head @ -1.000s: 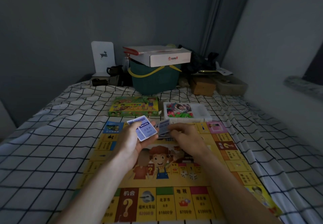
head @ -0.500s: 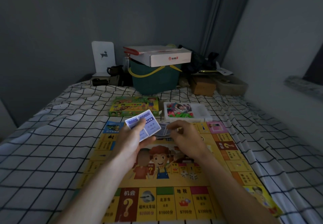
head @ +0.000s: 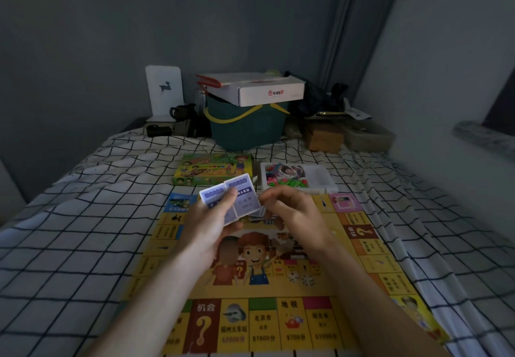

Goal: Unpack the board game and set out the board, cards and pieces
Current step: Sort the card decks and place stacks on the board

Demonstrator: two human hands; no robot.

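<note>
The left hand point(head: 207, 224) grips a small fan of blue-backed cards point(head: 232, 202), thumb curled over the top card, at least 2 overlapping faces showing. Just right of it the right hand point(head: 295, 211) has its fingers curled down toward the near edge of that fan, and a dim sliver of another card seems to sit under its fingertips; whether it is actually pinching that card I cannot tell, since the fingers hide the contact.

Both hands hang over the far half of the board point(head: 278, 315), which lies unfolded and flat on the checked bedsheet point(head: 69, 259). 2 dice point(head: 301, 278) rest on the board near its middle, close to the right forearm. Beyond the far edge of the board sit the game box point(head: 213, 168) on the left and, beside it on the right, a white tray point(head: 320, 176) holding coloured pieces and a few picture cards.

Judged from this, the board is already out and the step in hand is sorting or dealing the cards, with the pieces not yet taken from the tray. The next move probably calls for drawing 1 card free and laying it on the board or sheet without disturbing the fan, as thin glossy cards slip easily
</note>
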